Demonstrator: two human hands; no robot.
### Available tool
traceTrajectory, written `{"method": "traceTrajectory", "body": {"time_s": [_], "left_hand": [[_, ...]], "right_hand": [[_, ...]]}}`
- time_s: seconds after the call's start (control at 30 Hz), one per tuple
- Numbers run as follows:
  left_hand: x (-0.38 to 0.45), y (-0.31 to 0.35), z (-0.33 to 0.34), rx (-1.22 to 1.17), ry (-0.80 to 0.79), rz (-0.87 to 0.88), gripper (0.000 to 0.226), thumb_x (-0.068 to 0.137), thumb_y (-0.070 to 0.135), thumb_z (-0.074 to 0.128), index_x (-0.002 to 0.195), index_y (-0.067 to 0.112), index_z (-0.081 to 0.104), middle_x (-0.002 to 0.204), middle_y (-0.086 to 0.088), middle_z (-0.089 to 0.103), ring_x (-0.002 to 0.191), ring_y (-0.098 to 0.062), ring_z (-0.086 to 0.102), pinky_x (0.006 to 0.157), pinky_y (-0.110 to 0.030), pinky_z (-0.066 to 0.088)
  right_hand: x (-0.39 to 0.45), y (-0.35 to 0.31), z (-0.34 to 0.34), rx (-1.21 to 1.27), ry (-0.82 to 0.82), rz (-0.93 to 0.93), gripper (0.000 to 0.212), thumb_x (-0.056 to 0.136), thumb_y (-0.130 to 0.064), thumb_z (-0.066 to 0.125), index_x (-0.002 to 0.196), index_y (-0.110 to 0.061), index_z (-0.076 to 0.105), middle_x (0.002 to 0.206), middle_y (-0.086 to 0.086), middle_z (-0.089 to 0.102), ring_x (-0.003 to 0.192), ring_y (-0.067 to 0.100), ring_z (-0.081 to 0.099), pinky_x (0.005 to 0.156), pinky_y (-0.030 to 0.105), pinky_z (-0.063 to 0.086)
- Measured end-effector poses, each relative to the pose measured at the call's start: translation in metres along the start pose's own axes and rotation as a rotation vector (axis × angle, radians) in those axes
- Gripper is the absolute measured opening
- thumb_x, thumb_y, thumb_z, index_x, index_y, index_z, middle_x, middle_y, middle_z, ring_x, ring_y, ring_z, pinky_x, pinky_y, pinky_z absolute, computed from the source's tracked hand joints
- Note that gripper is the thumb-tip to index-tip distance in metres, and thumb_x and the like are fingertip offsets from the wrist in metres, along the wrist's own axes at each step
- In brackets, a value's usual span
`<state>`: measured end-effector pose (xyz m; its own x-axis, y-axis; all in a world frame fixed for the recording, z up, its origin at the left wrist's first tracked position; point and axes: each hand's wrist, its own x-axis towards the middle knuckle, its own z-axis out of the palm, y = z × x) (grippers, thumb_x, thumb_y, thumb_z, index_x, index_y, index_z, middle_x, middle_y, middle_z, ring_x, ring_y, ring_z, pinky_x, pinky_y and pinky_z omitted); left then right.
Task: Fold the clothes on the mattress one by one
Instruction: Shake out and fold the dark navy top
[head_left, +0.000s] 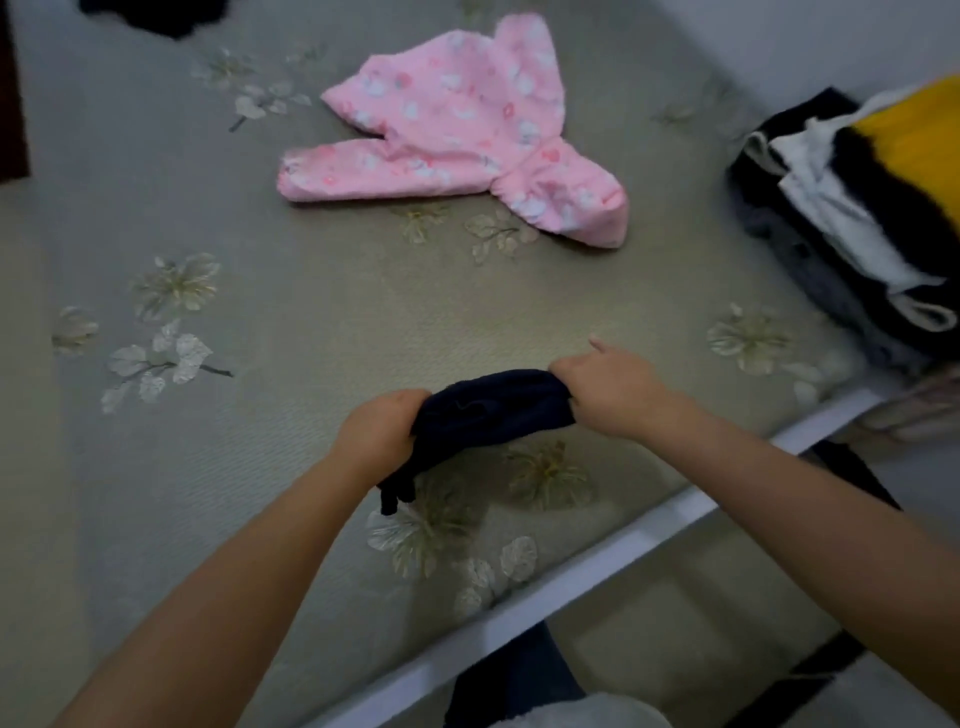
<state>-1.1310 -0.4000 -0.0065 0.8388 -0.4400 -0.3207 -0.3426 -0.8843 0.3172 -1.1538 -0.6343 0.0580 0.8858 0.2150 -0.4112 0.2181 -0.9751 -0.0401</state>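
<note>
A small dark navy garment (483, 413) is bunched between my two hands just above the mattress (260, 291) near its front edge. My left hand (376, 434) grips its left end, with a dark strip hanging below the fist. My right hand (605, 387) grips its right end, one finger sticking out. A pink flowered garment (457, 130) lies spread flat on the mattress farther back.
A stack of folded clothes (857, 218) in black, white, grey and yellow sits at the right edge of the mattress. Another dark garment (156, 13) lies at the far top left. The white bed frame rail (597, 566) runs diagonally along the near edge.
</note>
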Motion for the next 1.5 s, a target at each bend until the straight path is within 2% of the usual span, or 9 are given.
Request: {"method": "traceTrajectory", "body": {"time_s": [0.1, 0.23, 0.53, 0.67, 0.77, 0.93, 1.07, 1.23, 1.5], "left_hand": [[0.015, 0.038, -0.020, 0.125, 0.018, 0.162, 0.033, 0.091, 0.013, 0.044, 0.124, 0.015, 0.043, 0.122, -0.007, 0.054, 0.106, -0.024, 0.053, 0.073, -0.026, 0.037], [0.046, 0.104, -0.063, 0.255, 0.092, 0.376, 0.051, 0.096, 0.013, 0.039, 0.143, 0.012, 0.022, 0.153, -0.005, 0.020, 0.140, -0.017, 0.019, 0.110, -0.025, 0.014], [0.126, 0.307, -0.132, 0.527, 0.302, 0.662, 0.054, 0.097, 0.007, 0.023, 0.145, 0.002, -0.002, 0.154, -0.016, -0.001, 0.143, -0.024, 0.001, 0.114, -0.029, -0.005], [0.186, 0.396, -0.132, 0.592, 0.293, 0.713, 0.055, 0.097, 0.008, 0.021, 0.144, 0.002, -0.004, 0.154, -0.015, -0.003, 0.143, -0.024, -0.002, 0.113, -0.029, -0.007], [0.244, 0.463, -0.134, 0.633, 0.252, 0.732, 0.055, 0.097, 0.008, 0.022, 0.144, 0.004, -0.006, 0.154, -0.013, -0.005, 0.143, -0.023, -0.004, 0.113, -0.028, -0.007], [0.340, 0.582, -0.169, 0.683, 0.297, 0.750, 0.054, 0.098, 0.008, 0.023, 0.145, 0.005, -0.004, 0.155, -0.012, -0.003, 0.143, -0.021, -0.001, 0.113, -0.026, -0.006], [0.403, 0.650, -0.202, 0.697, 0.420, 0.767, 0.054, 0.097, 0.008, 0.024, 0.145, 0.005, -0.002, 0.154, -0.012, -0.002, 0.143, -0.020, 0.000, 0.112, -0.025, -0.009], [0.460, 0.667, -0.187, 0.584, 0.424, 0.802, 0.055, 0.096, 0.008, 0.033, 0.146, 0.012, 0.011, 0.155, -0.007, 0.007, 0.143, -0.021, 0.003, 0.114, -0.029, -0.006], [0.489, 0.611, -0.031, 0.690, -0.096, 0.502, 0.068, 0.094, 0.010, 0.038, 0.146, 0.010, -0.007, 0.156, -0.006, -0.003, 0.143, -0.022, -0.004, 0.115, -0.036, 0.004]], "right_hand": [[-0.043, 0.028, -0.004, -0.041, 0.050, 0.073, 0.043, 0.089, -0.011, 0.041, 0.132, -0.008, 0.038, 0.136, 0.009, 0.045, 0.125, 0.019, 0.042, 0.114, 0.031, 0.007], [-0.089, 0.075, -0.025, -0.073, 0.166, 0.195, 0.055, 0.093, -0.012, 0.032, 0.145, -0.006, 0.014, 0.153, 0.008, 0.017, 0.140, 0.016, 0.018, 0.115, 0.031, 0.001], [-0.178, 0.218, -0.064, -0.075, 0.444, 0.566, 0.056, 0.094, -0.004, 0.026, 0.143, 0.002, 0.000, 0.152, 0.023, -0.001, 0.142, 0.033, 0.001, 0.116, 0.038, -0.005], [-0.189, 0.304, -0.071, -0.082, 0.513, 0.664, 0.050, 0.084, 0.009, 0.037, 0.132, 0.017, 0.029, 0.138, 0.039, 0.027, 0.128, 0.051, 0.031, 0.108, 0.056, 0.021], [-0.192, 0.384, -0.080, -0.092, 0.539, 0.699, 0.038, 0.067, 0.001, 0.045, 0.097, 0.014, 0.065, 0.100, 0.030, 0.065, 0.091, 0.040, 0.066, 0.073, 0.050, 0.053], [-0.189, 0.518, -0.116, -0.058, 0.604, 0.780, 0.049, 0.080, -0.002, 0.026, 0.120, 0.018, 0.047, 0.126, 0.034, 0.048, 0.116, 0.044, 0.051, 0.098, 0.050, 0.041], [-0.179, 0.606, -0.135, -0.056, 0.646, 0.793, 0.054, 0.095, -0.004, 0.023, 0.144, 0.002, 0.003, 0.153, 0.021, 0.004, 0.143, 0.030, 0.006, 0.115, 0.034, -0.003], [-0.145, 0.643, -0.109, -0.109, 0.825, 0.753, 0.040, 0.078, 0.001, 0.053, 0.118, 0.008, 0.056, 0.118, 0.027, 0.059, 0.109, 0.040, 0.058, 0.091, 0.052, 0.044], [-0.061, 0.620, 0.033, 0.292, -0.138, 0.685, 0.071, 0.096, -0.026, 0.041, 0.146, -0.019, -0.010, 0.154, 0.016, -0.009, 0.142, 0.031, -0.002, 0.114, 0.048, 0.011]]}}
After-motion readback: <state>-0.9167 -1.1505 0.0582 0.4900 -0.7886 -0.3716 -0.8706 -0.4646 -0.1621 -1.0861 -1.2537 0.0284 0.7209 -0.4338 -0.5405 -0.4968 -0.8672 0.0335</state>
